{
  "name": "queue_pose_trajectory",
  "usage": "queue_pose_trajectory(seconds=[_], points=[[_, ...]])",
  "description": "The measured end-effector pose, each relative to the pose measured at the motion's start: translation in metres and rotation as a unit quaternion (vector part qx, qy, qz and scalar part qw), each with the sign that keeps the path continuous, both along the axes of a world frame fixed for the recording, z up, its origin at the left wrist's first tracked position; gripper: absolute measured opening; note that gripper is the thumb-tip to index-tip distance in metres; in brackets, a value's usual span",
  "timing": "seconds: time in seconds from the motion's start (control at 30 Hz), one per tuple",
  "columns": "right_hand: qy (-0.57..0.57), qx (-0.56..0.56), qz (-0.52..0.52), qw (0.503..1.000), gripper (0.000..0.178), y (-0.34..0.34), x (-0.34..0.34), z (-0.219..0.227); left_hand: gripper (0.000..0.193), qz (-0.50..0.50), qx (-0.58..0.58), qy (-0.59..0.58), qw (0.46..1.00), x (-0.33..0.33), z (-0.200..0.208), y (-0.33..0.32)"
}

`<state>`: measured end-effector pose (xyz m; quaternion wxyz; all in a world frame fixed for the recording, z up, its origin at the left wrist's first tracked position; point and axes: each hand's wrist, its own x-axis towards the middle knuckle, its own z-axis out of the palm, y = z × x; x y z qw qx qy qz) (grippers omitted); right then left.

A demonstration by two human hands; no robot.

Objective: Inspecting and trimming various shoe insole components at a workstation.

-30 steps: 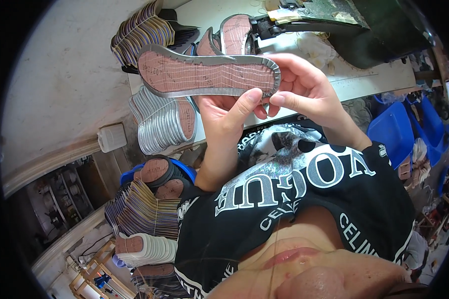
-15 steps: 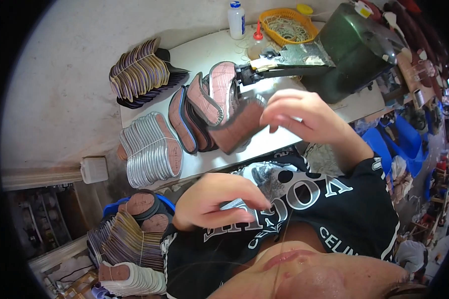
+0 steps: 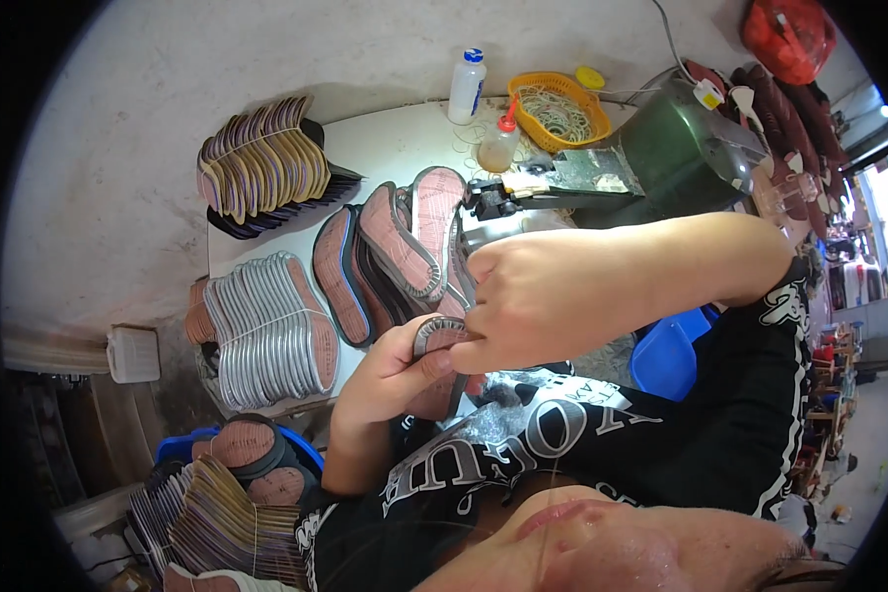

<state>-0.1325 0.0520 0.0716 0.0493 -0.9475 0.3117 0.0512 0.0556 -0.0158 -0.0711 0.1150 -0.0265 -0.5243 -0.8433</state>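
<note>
In front of my chest, my left hand [image 3: 383, 383] is closed around a shoe insole [image 3: 444, 337], pinkish-brown with a dark bound edge. My right hand [image 3: 515, 304] comes across from the right with its fingers curled in at the same insole's edge. Its fingertips are partly hidden, so what exactly they pinch does not show. Just beyond the hands, several loose insoles [image 3: 397, 237] of the same kind overlap on the white table [image 3: 370, 138], beside the black foot [image 3: 491, 199] of a green sewing machine [image 3: 673, 148].
Tied stacks of insoles stand left, one silver-edged [image 3: 271, 331], one yellowish [image 3: 266, 163]. More bundles [image 3: 222, 508] and a blue tub [image 3: 301, 446] sit lower left. Behind are a white bottle [image 3: 467, 89], a red-tipped bottle [image 3: 500, 146] and an orange basket [image 3: 562, 109] of cord. A blue seat [image 3: 666, 355] is right.
My left hand, empty before, has come up and closed on the insole. The insole has moved from beside the machine toward my chest, and my right hand has come down with it. The view has shifted.
</note>
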Motion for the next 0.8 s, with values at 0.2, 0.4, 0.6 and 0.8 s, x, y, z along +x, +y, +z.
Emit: queue_pose_trajectory(seconds=[0.2,0.4,0.6,0.8], points=[[-0.074,0.171,-0.286,0.940,0.030,-0.082,-0.020,0.015,0.025,0.192,0.132,-0.002,0.972,0.015,-0.020,-0.016],[0.123,0.060,-0.607,0.783,0.067,-0.195,-0.201,-0.038,0.023,0.284,0.134,0.010,0.949,0.011,-0.032,-0.037],[0.104,0.112,-0.673,0.724,0.091,-0.228,-0.245,-0.085,0.024,0.261,0.249,0.008,0.933,0.021,-0.039,-0.047],[-0.062,0.170,-0.727,0.662,0.087,-0.255,-0.259,-0.116,0.022,0.257,0.215,0.042,0.941,0.014,-0.039,-0.055]])
